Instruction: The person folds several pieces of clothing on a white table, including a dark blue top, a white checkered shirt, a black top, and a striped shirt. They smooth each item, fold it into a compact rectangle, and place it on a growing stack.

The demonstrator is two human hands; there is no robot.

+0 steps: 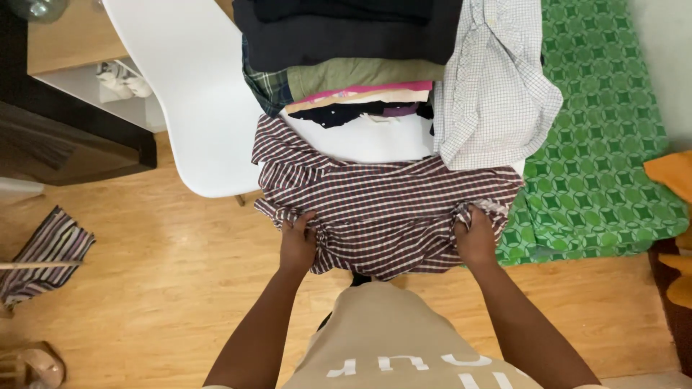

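Note:
A dark red and white checked shirt (pixel 382 202) lies spread in front of me at the near edge of a clothes pile. My left hand (pixel 297 243) grips a bunched fold at the shirt's left side. My right hand (pixel 476 236) grips a bunched fold at its right side. Both hands hold the cloth near the hem, about a shirt's width apart. Behind the shirt lies a white garment (pixel 375 138), partly covered.
A stack of folded clothes (pixel 346 57) sits behind. A light checked shirt (pixel 497 94) drapes on the right over a green patterned mattress (pixel 605 144). A white chair (pixel 194 86) stands left. A striped cloth (pixel 47 252) lies on the wooden floor (pixel 166 288).

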